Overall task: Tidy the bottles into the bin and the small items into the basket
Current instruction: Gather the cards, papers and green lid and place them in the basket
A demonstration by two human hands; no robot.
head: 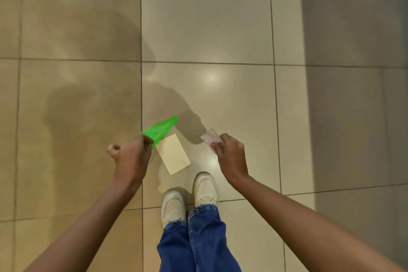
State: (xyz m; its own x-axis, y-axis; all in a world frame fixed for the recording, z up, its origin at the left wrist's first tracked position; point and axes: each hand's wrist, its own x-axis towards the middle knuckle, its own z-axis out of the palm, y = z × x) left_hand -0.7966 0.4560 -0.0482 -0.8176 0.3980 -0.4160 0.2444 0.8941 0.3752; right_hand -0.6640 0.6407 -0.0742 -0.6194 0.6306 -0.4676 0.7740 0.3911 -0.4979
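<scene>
Fingers of the left hand (130, 154) were closed around a green plastic piece (160, 131) and a cream card (173, 154) at lower centre of the frame. Just right of them, the right hand (230, 157) pinched a small pale packet (210, 137) above the tiled floor (220, 28) and white shoes (205, 190).

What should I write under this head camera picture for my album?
Standing on a tiled floor, left hand holds a green plastic piece and beige card; right hand pinches a small wrapper.
</scene>
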